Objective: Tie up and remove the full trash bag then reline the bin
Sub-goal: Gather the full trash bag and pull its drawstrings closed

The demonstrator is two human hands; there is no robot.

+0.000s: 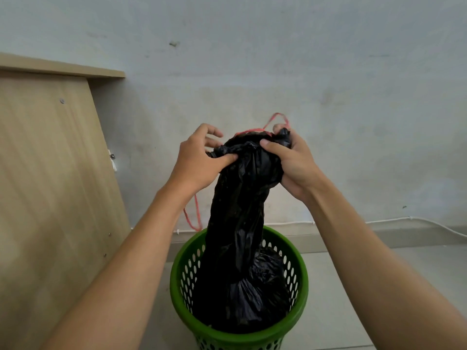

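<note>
Pale wall (pixel 252 59) backs a green bin (pixel 298 314) on the floor. Both hands bunch the black trash bag's (pixel 240 223) neck, stretched up from the bin: left hand (pixel 199 160) pinches plastic, right hand (pixel 293 157) clenches the gathered top with the red drawstring (pixel 275 120), probably readying a knot.

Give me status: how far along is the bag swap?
Done: black bag's neck gathered and pulled up. In hand: left hand and right hand each grip the bunched top with the red drawstring; no finished knot visible. Left: lift it out of the green bin, reline.
</note>
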